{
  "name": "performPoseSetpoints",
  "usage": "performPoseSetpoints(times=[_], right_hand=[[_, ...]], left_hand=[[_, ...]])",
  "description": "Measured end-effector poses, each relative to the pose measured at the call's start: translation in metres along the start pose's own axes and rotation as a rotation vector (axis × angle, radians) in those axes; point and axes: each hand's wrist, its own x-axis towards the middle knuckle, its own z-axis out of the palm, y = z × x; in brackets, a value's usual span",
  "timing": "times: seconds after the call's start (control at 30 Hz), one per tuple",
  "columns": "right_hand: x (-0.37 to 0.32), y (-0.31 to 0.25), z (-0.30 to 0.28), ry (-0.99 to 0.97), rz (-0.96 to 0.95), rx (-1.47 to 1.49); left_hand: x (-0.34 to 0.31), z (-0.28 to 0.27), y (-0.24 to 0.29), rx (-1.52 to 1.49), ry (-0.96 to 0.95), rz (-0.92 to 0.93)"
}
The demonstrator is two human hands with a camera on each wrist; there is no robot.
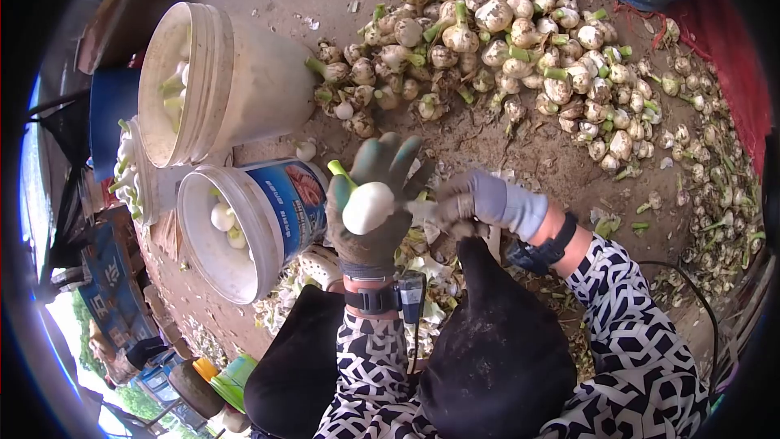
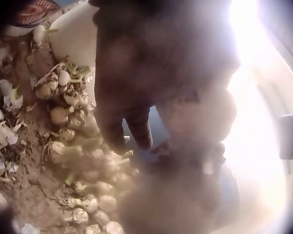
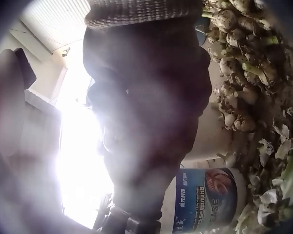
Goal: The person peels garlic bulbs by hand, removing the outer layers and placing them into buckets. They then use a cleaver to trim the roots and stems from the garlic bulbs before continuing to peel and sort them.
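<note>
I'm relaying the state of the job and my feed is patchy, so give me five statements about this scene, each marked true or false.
1. The left hand holds a white bulb. True.
2. Both hands are bare. False: the right hand wears a glove, and so does the left.
3. White bulbs lie inside the labelled bucket. True.
4. The bulb being held has no green on it. False: a green stem sticks out of it.
5. A larger bucket is beside the labelled one. True.

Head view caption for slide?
Gloved left hand holds a peeled garlic bulb beside a labelled bucket; unpeeled garlic heaped beyond.
</note>
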Motion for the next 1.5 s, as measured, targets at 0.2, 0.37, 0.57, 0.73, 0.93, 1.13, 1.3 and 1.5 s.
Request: performPoseSetpoints(times=[0.2,0.37,0.57,0.73,0.93,1.13,1.3,1.5], right_hand=[[-0.015,0.017,0.009,-0.16,0.036,-0.458],[0.011,-0.014,0.031,0.203,-0.292,-0.625],[0.049,-0.01,0.032,0.11,-0.418,-0.307],[0.02,0.005,0.013,-0.049,-0.073,0.068],[0.038,0.026,-0.041,0.454,0.128,-1.344],[0.121,-0.006,-0.074,0.846,0.121,-1.285],[0.133,0.011,-0.089,0.917,-0.42,-1.066],[0.055,0.016,-0.045,0.428,-0.291,-0.121]], left_hand=[[0.005,0.002,0.0,-0.184,0.314,0.098],[-0.004,-0.013,-0.007,-0.049,0.239,0.084],[-0.003,-0.028,-0.009,0.194,0.349,0.212],[-0.006,-0.02,0.001,-0.008,0.53,0.169],[-0.028,0.003,0.078,-0.164,0.255,0.46],[-0.035,0.002,0.074,-0.089,0.385,0.287],[-0.017,-0.033,-0.008,1.08,0.496,0.183],[0.002,-0.046,-0.047,1.453,0.262,0.256]])
